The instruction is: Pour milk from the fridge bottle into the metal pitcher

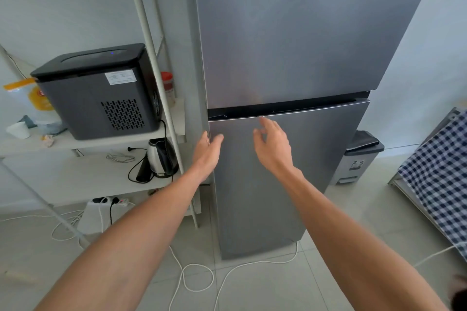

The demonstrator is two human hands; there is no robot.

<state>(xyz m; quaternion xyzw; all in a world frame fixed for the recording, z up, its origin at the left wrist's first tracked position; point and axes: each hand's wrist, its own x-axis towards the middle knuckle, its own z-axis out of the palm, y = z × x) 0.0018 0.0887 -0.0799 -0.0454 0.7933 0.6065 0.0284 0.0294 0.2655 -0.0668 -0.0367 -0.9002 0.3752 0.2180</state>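
Note:
A tall grey two-door fridge (285, 40) stands in front of me with both doors closed. My left hand (207, 150) is open, its fingers resting at the left edge of the lower door (265, 184). My right hand (271, 142) is open with fingers spread, held just in front of the lower door below the dark gap between the doors. Neither hand holds anything. The milk bottle and the metal pitcher are out of sight.
A white shelf rack (156, 63) stands left of the fridge with a black ice maker (98, 91) and a kettle (161, 158). White cables (197, 278) trail on the tiled floor. A grey bin (358, 156) and checked cloth (439, 171) are to the right.

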